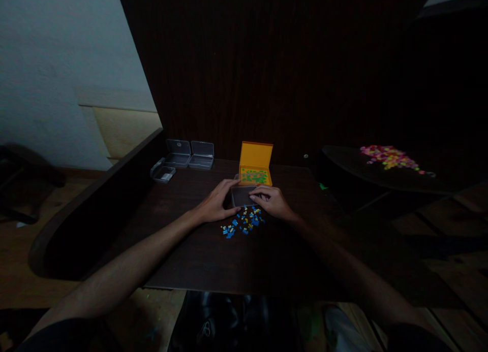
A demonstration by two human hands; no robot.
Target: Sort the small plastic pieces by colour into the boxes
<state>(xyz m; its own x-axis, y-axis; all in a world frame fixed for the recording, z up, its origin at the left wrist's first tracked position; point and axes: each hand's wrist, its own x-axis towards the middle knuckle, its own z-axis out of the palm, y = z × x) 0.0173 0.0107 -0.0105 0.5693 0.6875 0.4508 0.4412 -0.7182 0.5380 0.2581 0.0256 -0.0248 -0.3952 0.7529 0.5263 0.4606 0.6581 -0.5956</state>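
A small clear plastic case [242, 195] lies on the dark wooden table [213, 255] between my two hands. My left hand [216, 201] rests against its left side with fingers curled on its edge. My right hand [271, 200] grips its right side with fingers bent over the rim. Just in front of the case lies a loose heap of several tiny blue, yellow and white pieces [243, 224]. Behind the case stands an open orange box [255, 164] with green and yellow pieces inside, its lid tilted up.
Two clear open cases [189, 154] sit at the table's back left, with another small clear case [163, 172] beside them. A pile of pink and yellow pieces [389, 157] lies on a dark round surface at right. A dark wall stands behind.
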